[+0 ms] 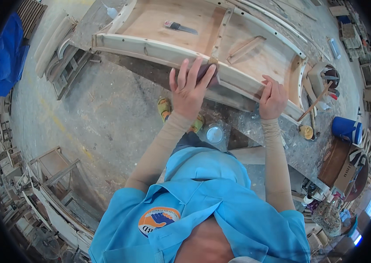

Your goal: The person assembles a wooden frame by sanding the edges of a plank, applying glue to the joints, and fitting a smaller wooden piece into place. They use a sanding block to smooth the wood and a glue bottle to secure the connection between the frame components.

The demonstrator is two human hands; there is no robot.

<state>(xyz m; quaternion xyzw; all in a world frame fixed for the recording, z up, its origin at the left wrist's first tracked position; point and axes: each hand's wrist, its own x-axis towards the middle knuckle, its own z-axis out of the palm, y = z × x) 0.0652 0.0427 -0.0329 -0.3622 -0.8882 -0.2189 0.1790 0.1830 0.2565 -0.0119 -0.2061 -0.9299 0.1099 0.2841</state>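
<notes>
Head view, clock from picture centre. We have a pale wooden frame up between 11 and 2 o'clock, near rail toward us, two panelled bays split by a crossbar. Left hand at 12: fingers spread over a dark reddish block, thumb along its right side, holding it to the near rail. Tan lump shows by the fingertips; can't tell what it sits on. Right hand between 2 and 3: fingers half curled at the same rail's edge; we can't tell whether it's pinching the wood or just resting.

In the bays: flat-bladed tool lying at 12, narrow wooden piece just past 1. Beyond the frame's right end, a tub with tools in it, past 2. Small yellowish cup at 3, blue container further out, same heading. Round clear-looking container on the floor near centre, also 3. Our yellow-green sandals poke out below the left hand, towards 11. Blue tarp far out at 10, curved wooden parts stacked nearer in.
</notes>
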